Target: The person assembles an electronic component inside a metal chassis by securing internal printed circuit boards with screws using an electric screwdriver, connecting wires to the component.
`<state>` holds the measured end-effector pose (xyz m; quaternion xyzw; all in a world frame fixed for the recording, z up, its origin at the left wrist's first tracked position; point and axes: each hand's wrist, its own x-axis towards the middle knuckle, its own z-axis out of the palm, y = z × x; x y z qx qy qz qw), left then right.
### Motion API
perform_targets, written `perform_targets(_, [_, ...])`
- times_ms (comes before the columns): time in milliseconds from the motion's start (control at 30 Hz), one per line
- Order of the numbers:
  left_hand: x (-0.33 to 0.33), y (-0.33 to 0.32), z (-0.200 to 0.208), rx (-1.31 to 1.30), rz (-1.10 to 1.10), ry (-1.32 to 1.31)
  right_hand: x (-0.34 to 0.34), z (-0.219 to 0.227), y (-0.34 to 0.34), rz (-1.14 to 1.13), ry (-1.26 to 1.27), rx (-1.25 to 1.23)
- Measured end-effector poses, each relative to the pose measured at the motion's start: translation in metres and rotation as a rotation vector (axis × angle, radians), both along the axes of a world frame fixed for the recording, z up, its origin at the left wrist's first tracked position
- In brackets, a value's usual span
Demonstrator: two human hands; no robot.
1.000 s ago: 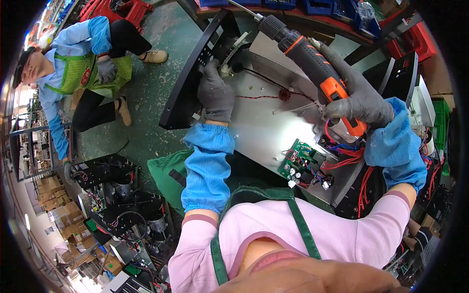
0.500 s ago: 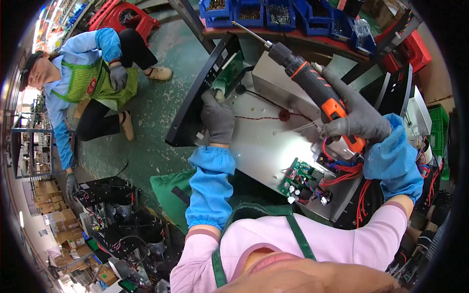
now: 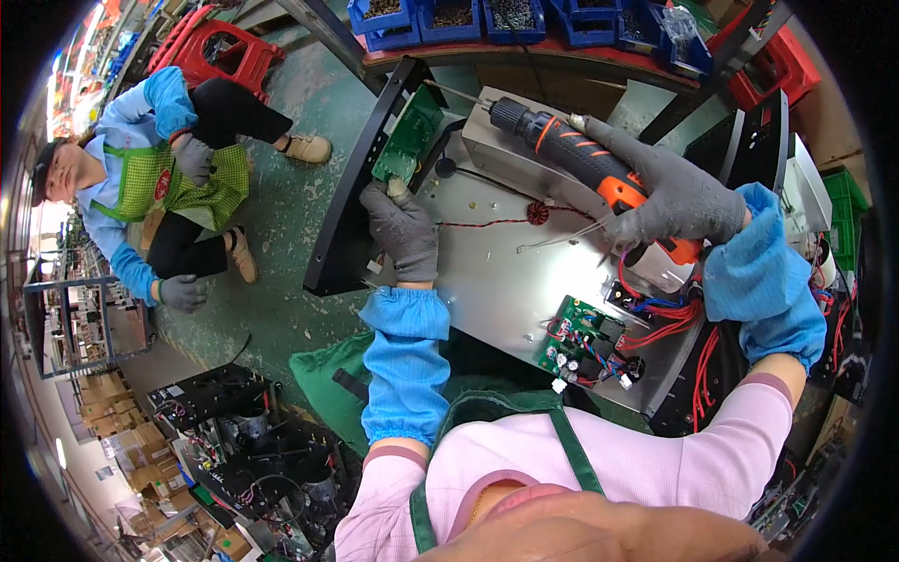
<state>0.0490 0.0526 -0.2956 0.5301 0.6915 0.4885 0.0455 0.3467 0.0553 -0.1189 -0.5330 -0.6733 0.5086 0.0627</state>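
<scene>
Green circuit board point(image 3: 412, 136) held along the black panel point(image 3: 335, 236), at the metal chassis's point(image 3: 482, 260) left, near end clamped in the left hand's point(image 3: 403, 229) grip, power screwdriver point(image 3: 573, 161) clasped by the right hand point(image 3: 684, 192), bit point(image 3: 455, 94) pointed at the board's far end, blue bins point(image 3: 515, 36) set on the far desk point(image 3: 590, 61)

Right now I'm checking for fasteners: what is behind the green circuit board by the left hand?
Behind the green circuit board by the left hand is the black panel. The board covers part of it, so any fasteners there cannot be seen.
</scene>
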Motion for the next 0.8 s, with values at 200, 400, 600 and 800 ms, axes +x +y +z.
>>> perform_targets(200, [0.004, 0.0, 0.008, 0.023, 0.003, 0.016, 0.005, -0.008, 0.007, 0.056, -0.047, 0.092])
perform_targets(400, [0.009, 0.009, 0.009, 0.062, -0.007, -0.002, 0.007, -0.007, 0.009, 0.066, -0.09, 0.13])
perform_targets(600, [-0.001, 0.006, -0.006, 0.108, -0.001, 0.107, 0.003, -0.001, -0.004, -0.041, -0.038, -0.046])
perform_targets(800, [-0.004, 0.001, -0.002, 0.034, -0.036, 0.223, 0.007, -0.005, -0.01, -0.062, 0.044, -0.03])
